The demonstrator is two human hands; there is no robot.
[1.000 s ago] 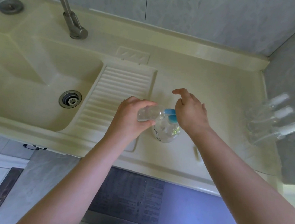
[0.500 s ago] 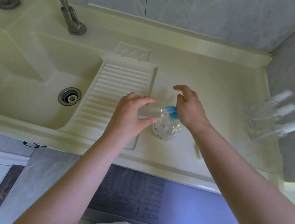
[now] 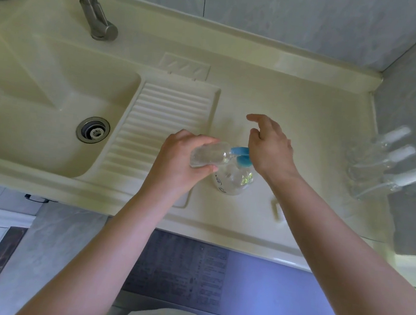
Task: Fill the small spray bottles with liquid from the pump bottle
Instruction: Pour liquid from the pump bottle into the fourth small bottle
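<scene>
A clear pump bottle with a blue pump head stands on the cream counter right of the ribbed drainboard. My left hand grips a small clear spray bottle tilted on its side, its open mouth against the blue spout. My right hand rests on the pump head from the right, index finger and thumb spread above it. Three more small spray bottles with white caps lie side by side at the counter's right end.
A sink basin with a metal drain fills the left side, with a faucet behind it. The ribbed drainboard lies between basin and bottles. A grey wall bounds the right. A small white cap lies near the front edge.
My hands and both bottles stay in nearly the same place. My right hand's fingers have lifted and spread slightly over the pump head.
</scene>
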